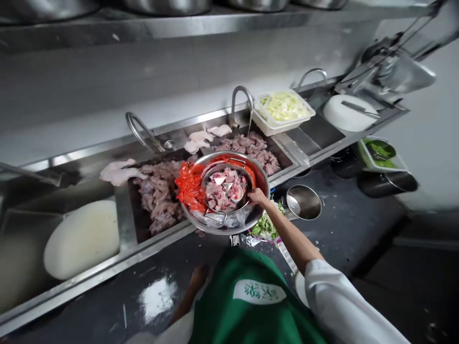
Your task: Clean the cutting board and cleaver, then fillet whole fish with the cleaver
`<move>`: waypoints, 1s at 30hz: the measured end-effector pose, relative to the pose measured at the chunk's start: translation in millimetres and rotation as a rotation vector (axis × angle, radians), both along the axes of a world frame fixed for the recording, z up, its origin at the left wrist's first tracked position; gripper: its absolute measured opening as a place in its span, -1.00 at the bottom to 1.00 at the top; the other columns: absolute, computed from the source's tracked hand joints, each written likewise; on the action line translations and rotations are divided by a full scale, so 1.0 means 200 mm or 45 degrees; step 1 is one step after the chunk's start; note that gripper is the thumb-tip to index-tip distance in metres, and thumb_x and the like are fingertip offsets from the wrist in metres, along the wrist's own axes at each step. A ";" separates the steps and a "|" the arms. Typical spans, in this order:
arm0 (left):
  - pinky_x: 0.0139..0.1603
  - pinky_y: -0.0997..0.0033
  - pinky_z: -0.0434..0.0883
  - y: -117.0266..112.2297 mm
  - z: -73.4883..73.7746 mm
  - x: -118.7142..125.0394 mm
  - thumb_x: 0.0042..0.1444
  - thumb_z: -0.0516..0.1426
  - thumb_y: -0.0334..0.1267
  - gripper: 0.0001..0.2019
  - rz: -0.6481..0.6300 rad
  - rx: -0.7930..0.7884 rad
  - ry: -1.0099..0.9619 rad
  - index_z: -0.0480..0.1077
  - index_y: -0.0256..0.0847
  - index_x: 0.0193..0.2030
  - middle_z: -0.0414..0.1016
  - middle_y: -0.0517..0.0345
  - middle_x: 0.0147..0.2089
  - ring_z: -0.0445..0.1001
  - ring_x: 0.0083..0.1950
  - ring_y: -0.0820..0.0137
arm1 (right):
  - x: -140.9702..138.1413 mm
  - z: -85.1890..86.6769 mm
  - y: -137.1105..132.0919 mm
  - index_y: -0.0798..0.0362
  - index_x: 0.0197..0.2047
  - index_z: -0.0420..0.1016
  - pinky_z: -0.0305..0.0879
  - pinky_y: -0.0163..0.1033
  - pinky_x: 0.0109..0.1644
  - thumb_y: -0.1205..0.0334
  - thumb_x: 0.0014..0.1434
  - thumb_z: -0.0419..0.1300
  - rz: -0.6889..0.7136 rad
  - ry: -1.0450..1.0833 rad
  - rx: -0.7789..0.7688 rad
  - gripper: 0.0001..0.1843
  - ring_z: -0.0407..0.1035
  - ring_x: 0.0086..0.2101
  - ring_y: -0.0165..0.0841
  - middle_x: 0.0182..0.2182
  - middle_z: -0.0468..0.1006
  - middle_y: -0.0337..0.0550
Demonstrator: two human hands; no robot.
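Note:
My right hand [257,196] is closed at the right rim of a steel pot [247,203] filled with chopped raw meat and bones [225,190]. That pot sits inside a wide steel basin [263,184], together with a crumpled red plastic bag [191,186] and clear plastic. The basin rests over the front edge of the sink counter. My left hand [199,276] hangs low beside the green apron, dark and blurred, apart from the basin; its fingers are not clear.
Sink basins hold raw meat pieces [163,196] and more meat [251,148], with chicken legs [122,172] on the divider. Faucets [242,93] rise behind. A tub of cut vegetables [285,107] and round white boards [88,239] flank them. An empty pot [304,201] stands below.

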State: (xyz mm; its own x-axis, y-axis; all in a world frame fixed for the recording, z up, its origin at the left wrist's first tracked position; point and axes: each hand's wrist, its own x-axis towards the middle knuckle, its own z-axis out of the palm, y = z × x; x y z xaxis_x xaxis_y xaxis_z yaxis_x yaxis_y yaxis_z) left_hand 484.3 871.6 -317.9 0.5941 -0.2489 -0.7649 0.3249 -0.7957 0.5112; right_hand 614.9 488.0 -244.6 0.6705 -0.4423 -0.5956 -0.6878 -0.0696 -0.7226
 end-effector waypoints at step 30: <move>0.17 0.25 0.49 -0.81 0.46 0.98 0.24 0.20 -0.34 -0.63 -0.163 -0.166 -0.942 0.54 -0.17 0.18 0.62 -0.11 0.12 0.60 0.10 0.18 | 0.04 -0.03 -0.14 0.01 -0.15 0.31 0.61 -0.16 -0.38 0.45 -0.23 0.15 0.040 0.084 0.348 -0.52 0.43 -0.43 -0.34 -0.44 0.38 -0.35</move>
State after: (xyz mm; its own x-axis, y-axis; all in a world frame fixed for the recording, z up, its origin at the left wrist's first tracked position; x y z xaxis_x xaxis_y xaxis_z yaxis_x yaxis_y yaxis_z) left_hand 680.6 709.3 -226.8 0.9010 -0.4112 -0.1380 -0.2297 -0.7222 0.6525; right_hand 622.8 460.7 -251.5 0.6373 -0.2387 -0.7327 -0.7344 0.0998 -0.6713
